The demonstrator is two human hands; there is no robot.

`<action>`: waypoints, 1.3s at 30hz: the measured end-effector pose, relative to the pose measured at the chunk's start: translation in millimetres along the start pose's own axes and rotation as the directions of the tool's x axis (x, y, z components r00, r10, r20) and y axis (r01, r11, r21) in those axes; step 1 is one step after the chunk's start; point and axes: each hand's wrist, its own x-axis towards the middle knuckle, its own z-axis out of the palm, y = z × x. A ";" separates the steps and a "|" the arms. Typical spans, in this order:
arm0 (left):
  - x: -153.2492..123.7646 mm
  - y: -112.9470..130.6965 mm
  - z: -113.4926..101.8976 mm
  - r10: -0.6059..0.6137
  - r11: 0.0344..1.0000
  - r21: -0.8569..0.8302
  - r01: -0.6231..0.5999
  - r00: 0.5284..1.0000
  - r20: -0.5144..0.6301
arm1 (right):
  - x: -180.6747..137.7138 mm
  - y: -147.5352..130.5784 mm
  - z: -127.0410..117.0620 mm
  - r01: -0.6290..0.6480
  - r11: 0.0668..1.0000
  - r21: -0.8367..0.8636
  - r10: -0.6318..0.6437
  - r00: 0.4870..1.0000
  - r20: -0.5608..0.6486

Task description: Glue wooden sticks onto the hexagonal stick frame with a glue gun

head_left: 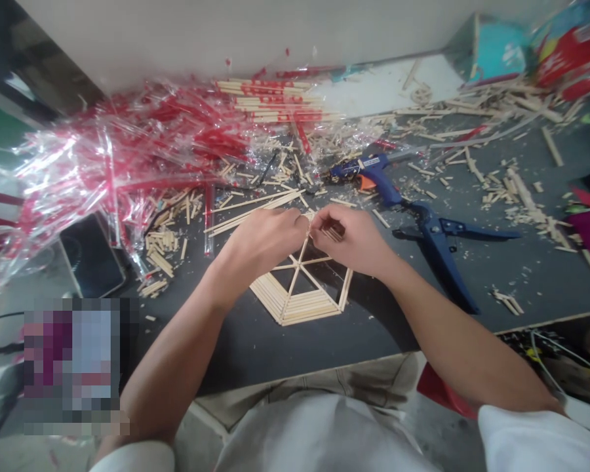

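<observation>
A flat hexagonal frame of glued wooden sticks lies on the dark tabletop, with thin spokes meeting at its centre. My left hand rests closed over its far left part. My right hand is closed at its far right part. The fingertips of both hands meet above the frame's far edge and pinch a short wooden stick there.
A blue glue gun and blue-handled cutters lie to the right. Red-and-clear plastic wrappers pile up at the left, with a dark phone beneath. Long sticks and cut scraps litter the table.
</observation>
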 end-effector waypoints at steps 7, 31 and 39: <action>-5.6 -0.9 -7.1 0.003 1.000 0.012 -0.003 0.998 -0.068 | 0.4 -2.1 0.4 -0.084 0.958 0.273 0.082 0.996 0.016; -9.8 24.4 20.9 -0.238 0.961 -0.144 0.238 0.971 0.016 | 3.7 4.6 7.0 -0.158 0.859 0.487 0.183 0.983 -0.005; -34.5 34.9 35.4 -0.279 0.954 -0.142 0.266 0.957 -0.083 | -3.1 1.7 16.5 -0.162 0.830 0.534 0.116 0.986 0.120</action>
